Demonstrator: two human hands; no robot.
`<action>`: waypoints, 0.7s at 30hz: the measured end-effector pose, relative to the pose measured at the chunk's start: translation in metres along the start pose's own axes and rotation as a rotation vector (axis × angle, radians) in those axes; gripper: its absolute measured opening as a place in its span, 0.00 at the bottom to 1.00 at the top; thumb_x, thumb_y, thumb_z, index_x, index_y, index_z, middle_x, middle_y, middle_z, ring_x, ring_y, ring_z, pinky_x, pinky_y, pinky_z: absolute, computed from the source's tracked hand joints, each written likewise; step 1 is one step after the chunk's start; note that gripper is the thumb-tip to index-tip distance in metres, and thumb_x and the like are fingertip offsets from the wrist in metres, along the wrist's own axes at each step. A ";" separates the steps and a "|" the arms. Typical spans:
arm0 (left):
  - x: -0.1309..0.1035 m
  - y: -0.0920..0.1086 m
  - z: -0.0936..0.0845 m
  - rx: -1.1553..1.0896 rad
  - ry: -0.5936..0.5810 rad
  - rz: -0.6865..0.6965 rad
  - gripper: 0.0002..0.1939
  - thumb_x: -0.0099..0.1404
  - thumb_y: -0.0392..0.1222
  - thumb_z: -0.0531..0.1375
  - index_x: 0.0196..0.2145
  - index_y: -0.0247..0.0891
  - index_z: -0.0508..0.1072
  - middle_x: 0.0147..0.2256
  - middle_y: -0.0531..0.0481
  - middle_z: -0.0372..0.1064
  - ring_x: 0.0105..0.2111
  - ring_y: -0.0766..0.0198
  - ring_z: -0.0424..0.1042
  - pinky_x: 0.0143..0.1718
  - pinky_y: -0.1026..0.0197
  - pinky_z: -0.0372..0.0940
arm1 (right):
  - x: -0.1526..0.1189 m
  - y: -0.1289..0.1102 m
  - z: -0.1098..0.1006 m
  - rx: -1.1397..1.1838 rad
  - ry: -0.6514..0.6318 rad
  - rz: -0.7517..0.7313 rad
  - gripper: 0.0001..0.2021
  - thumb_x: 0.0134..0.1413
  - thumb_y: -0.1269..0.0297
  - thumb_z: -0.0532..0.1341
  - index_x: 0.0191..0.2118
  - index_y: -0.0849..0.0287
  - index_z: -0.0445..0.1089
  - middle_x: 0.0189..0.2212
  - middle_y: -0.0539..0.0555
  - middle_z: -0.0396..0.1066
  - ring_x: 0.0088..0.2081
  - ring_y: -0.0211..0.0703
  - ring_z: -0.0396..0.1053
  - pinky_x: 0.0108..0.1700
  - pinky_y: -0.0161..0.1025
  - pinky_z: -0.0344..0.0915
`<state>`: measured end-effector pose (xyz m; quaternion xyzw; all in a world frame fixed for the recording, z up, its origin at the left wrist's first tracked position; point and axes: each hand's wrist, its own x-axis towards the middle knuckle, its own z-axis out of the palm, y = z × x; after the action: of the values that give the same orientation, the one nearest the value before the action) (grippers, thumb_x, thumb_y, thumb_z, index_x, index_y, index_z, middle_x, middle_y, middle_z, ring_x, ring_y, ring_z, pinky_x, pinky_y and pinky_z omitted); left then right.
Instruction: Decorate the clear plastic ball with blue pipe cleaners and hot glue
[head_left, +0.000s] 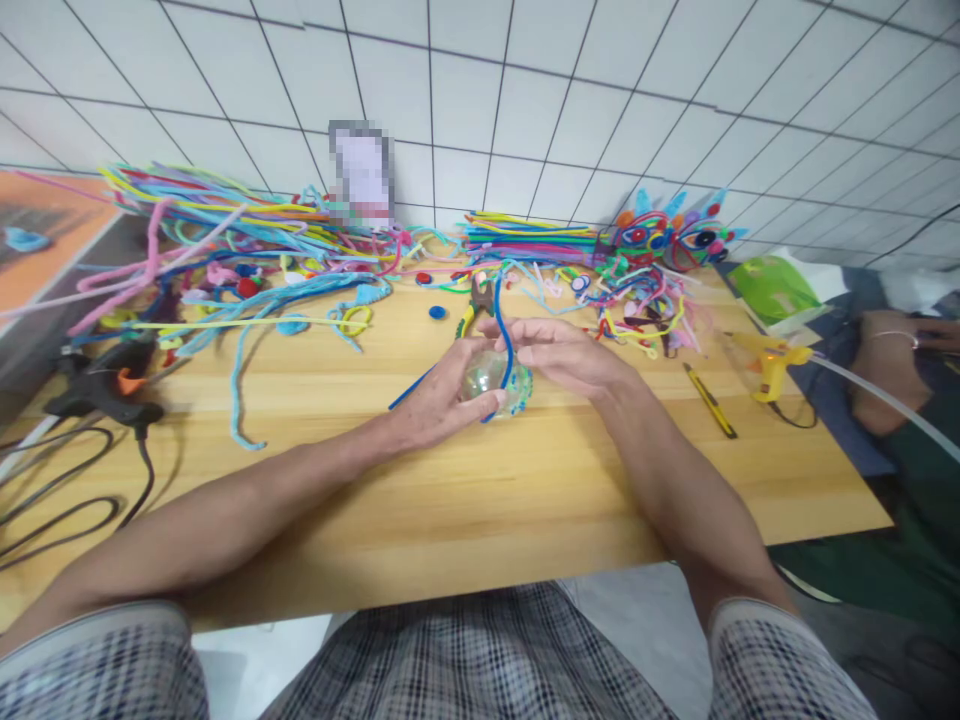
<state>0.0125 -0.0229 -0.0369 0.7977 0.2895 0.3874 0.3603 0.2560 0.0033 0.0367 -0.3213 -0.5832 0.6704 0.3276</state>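
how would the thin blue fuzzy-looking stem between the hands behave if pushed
The thin blue fuzzy-looking stem probably bends without being floppy: its upper end stands up in a curve. Being so slender, it's likely light for its length.

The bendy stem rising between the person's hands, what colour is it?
The bendy stem is blue; the head view, the only one, shows it best.

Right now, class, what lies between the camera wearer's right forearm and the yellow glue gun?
The head view shows a yellow utility knife between the right forearm and the glue gun.
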 end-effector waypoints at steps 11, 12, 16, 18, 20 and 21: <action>0.001 0.006 -0.003 -0.033 -0.026 0.016 0.30 0.79 0.58 0.65 0.71 0.46 0.64 0.69 0.37 0.70 0.70 0.42 0.71 0.74 0.32 0.67 | 0.004 0.016 -0.003 0.030 0.041 -0.041 0.21 0.46 0.45 0.85 0.35 0.53 0.83 0.61 0.57 0.83 0.63 0.56 0.78 0.66 0.50 0.73; 0.001 0.006 -0.002 -0.038 -0.022 0.022 0.30 0.79 0.57 0.65 0.71 0.46 0.64 0.69 0.37 0.70 0.70 0.42 0.72 0.74 0.32 0.67 | 0.005 0.018 -0.003 0.024 0.052 -0.041 0.21 0.46 0.45 0.85 0.36 0.53 0.83 0.60 0.57 0.83 0.62 0.55 0.79 0.64 0.50 0.74; 0.000 0.004 0.000 -0.044 -0.003 0.037 0.31 0.79 0.57 0.66 0.71 0.46 0.64 0.69 0.37 0.70 0.70 0.41 0.72 0.74 0.32 0.67 | 0.008 0.023 -0.003 -0.002 0.084 -0.041 0.22 0.46 0.45 0.85 0.35 0.55 0.83 0.57 0.58 0.84 0.58 0.53 0.81 0.61 0.47 0.74; 0.000 0.002 0.000 -0.040 0.000 0.055 0.32 0.79 0.56 0.66 0.71 0.45 0.63 0.69 0.36 0.69 0.71 0.41 0.71 0.75 0.32 0.66 | 0.008 0.024 -0.002 -0.020 0.102 -0.041 0.23 0.47 0.44 0.85 0.36 0.56 0.83 0.56 0.58 0.84 0.57 0.52 0.81 0.60 0.46 0.75; 0.000 0.001 0.001 -0.038 0.008 0.070 0.32 0.79 0.56 0.66 0.72 0.45 0.63 0.70 0.35 0.68 0.72 0.41 0.69 0.76 0.32 0.65 | 0.007 0.023 -0.001 -0.042 0.118 -0.034 0.24 0.46 0.42 0.84 0.36 0.55 0.83 0.56 0.58 0.84 0.56 0.52 0.81 0.59 0.46 0.76; 0.000 0.000 0.002 -0.037 0.013 0.074 0.32 0.79 0.56 0.66 0.72 0.45 0.62 0.70 0.36 0.68 0.72 0.41 0.69 0.76 0.33 0.65 | 0.007 0.022 0.000 -0.055 0.123 -0.032 0.24 0.46 0.41 0.84 0.36 0.55 0.82 0.55 0.58 0.84 0.55 0.52 0.81 0.58 0.46 0.76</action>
<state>0.0138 -0.0238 -0.0378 0.7985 0.2551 0.4109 0.3584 0.2509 0.0067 0.0148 -0.3615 -0.5850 0.6278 0.3646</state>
